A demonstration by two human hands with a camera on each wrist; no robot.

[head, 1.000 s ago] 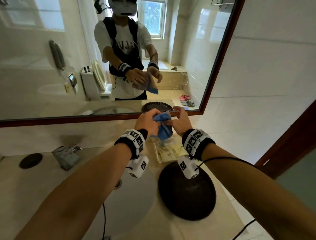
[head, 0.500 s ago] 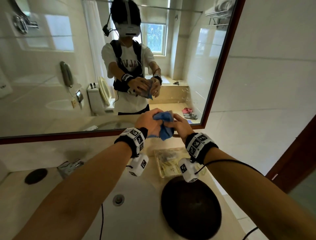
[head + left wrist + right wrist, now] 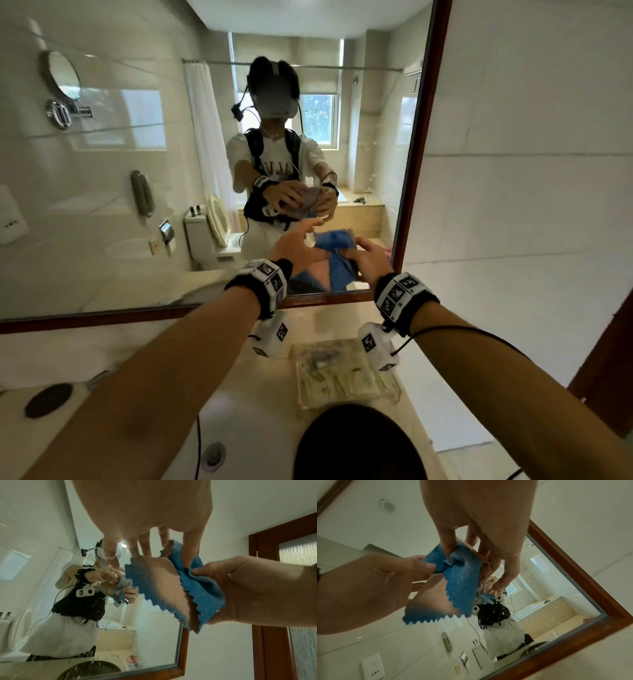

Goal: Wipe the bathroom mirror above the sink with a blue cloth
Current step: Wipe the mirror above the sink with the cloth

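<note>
**Before the mirror's lower right corner, both hands hold the cloth**

Above the desk (image 3: pixel 414 425), the blue cloth (image 3: pixel 337 263) hangs in the air between the two hands, close to the wood-framed mirror (image 3: pixel 137 171) near its lower right corner; whether it touches the glass cannot be told. The right hand (image 3: pixel 371 258) pinches a bunched fold of it between thumb and fingers. The left hand (image 3: pixel 296 248) pinches the opposite edge with its thumb, the other fingers (image 3: pixel 145 545) spread straight behind the fabric. A zigzag-edged flap droops below. Water spots dot the glass. Below sit the white sink (image 3: pixel 239 421), a dark round bowl (image 3: pixel 359 445) and a clear tray (image 3: pixel 342 370).
</note>
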